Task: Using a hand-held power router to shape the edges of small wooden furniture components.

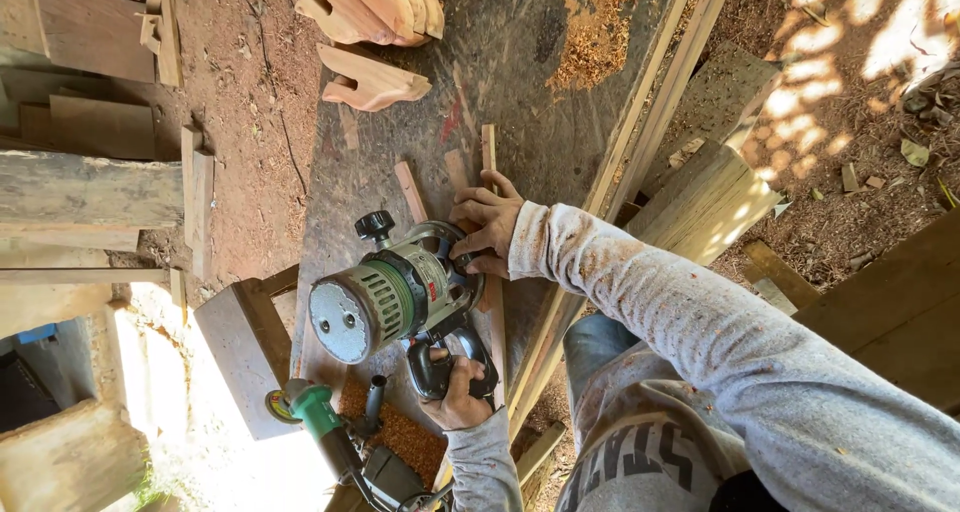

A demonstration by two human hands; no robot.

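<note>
Tool: a green and silver electric wood router with black handles stands on the dark, worn plywood bench top, its round silver motor cap turned toward the camera.
Workpiece: a narrow strip of pale wood lies on the bench top and runs under the router base; two shorter strips lie just beside it.
Left hand: the left hand is clenched around the router's black D-shaped rear handle, fingers wrapped fully round the grip.
Right hand: the right hand lies at the router's far side, palm down, fingers curled against the base and handle and touching the wood strip; whether it grasps the handle or only presses against it cannot be told.
Sleeves: both arms wear grey long sleeves dusted with wood chips.
Second tool: a green and black angle grinder lies at the near end of the bench, close to the left hand, not touched.
Waste: orange sawdust is heaped at the far end of the bench.
Stock: curved cut wooden pieces lie at the far end, well apart from the router.
</note>
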